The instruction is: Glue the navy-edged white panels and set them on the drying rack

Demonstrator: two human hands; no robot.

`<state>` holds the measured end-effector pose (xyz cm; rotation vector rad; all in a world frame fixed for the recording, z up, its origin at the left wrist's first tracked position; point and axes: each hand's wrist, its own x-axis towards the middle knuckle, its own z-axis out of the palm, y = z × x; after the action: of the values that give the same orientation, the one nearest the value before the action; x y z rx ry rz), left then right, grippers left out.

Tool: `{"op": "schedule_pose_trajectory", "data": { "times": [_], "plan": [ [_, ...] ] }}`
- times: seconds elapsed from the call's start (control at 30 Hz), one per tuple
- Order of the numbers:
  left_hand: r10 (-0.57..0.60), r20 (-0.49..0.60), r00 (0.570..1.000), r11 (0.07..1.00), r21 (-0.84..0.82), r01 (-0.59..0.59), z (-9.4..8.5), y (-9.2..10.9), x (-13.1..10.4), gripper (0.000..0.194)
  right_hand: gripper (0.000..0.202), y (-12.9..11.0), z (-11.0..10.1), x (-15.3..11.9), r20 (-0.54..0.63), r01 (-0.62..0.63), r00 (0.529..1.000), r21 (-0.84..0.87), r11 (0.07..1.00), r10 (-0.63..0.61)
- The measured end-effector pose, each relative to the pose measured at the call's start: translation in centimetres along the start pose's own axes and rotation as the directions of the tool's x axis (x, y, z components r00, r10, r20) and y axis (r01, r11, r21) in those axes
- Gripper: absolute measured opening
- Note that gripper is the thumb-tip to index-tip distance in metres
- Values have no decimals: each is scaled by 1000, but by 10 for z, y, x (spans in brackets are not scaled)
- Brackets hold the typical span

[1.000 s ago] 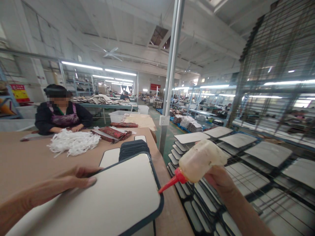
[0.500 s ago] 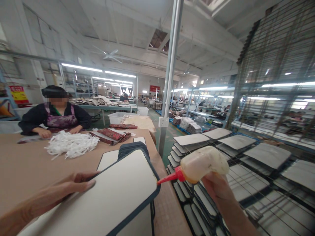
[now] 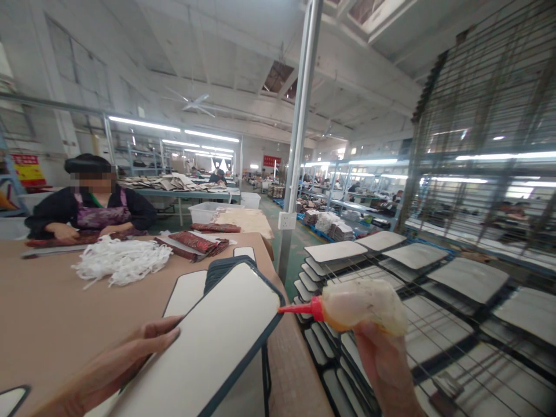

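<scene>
My left hand (image 3: pixel 145 347) grips the left edge of a cream panel (image 3: pixel 221 336) with dark edging and rounded corners, thumb on its face. The panel is tilted and reaches out past more dark-edged pieces stacked on the table. In my right hand (image 3: pixel 384 353) is a translucent glue bottle (image 3: pixel 365 304) with amber liquid inside, held on its side. Its red nozzle (image 3: pixel 299 310) points left, the tip touching or very near the dark edging at the panel's right corner. My right fingers are partly hidden behind the bottle.
A heap of white cord (image 3: pixel 124 259) and red patterned folded pieces (image 3: pixel 195 242) lie on the brown table (image 3: pixel 39 289). Across it sits a co-worker (image 3: pixel 98 208). To the right, wire racks (image 3: pixel 434 330) hold several similar panels. A metal post (image 3: pixel 299 127) rises beyond the table's edge.
The bottle has levelled out and its tip has moved slightly up along the panel's corner. The panel has turned a little in my left hand. The co-worker now handles a red patterned piece.
</scene>
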<state>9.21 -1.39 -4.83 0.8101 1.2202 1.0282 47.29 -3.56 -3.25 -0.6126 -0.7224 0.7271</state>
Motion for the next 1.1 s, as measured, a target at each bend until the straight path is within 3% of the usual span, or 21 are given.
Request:
{"op": "schedule_pose_trajectory", "data": {
  "times": [0.2, 0.43, 0.73, 1.1],
  "plan": [
    [-83, -5, 997, 996, -12, 83, 4, -5, 2, 63, 71, 2, 0, -3, -48, 27, 999, 47, 999, -25],
    [-10, -12, 1000, 998, -68, 9, 19, -18, 2, 69, 60, 3, -3, -7, -25, 57, 998, 50, 997, -56],
    [18, -68, 998, 997, -68, -22, 44, -11, -8, 66, 47, -1, -6, -13, 37, 37, 999, 12, 999, -37],
    [29, 90, 995, 995, -98, -20, 74, 5, -22, 45, 55, 2, -11, -18, 83, -24, 996, -15, 1000, 25]
  ]
}}
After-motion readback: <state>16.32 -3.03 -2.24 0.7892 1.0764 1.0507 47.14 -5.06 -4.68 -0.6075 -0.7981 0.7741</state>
